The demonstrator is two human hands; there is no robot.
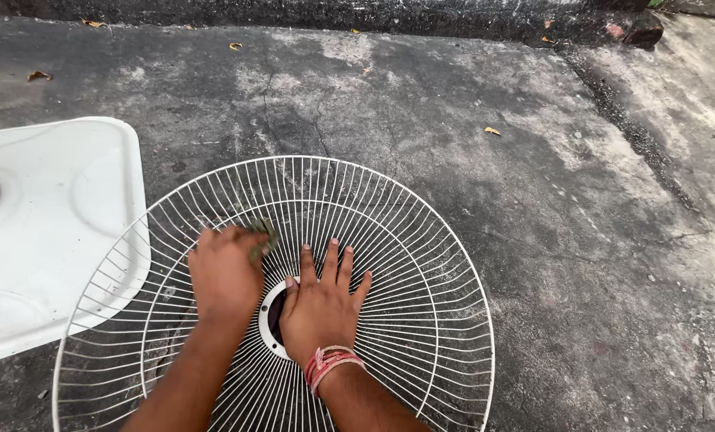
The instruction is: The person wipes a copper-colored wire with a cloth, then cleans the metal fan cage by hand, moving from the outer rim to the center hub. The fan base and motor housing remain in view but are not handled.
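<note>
White wire fan guard (421, 264) under right hand (321, 308) (flat), left hand (225, 272) gripping scrubber (263, 236)

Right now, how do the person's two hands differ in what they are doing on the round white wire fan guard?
The left hand is curled, pressing a small green scrubbing pad against the round white wire fan guard; the right hand lies flat with fingers spread and holds nothing. The right wrist wears red and white thread bands; the left wrist is bare. Both rest on the guard near its centre ring.
</note>
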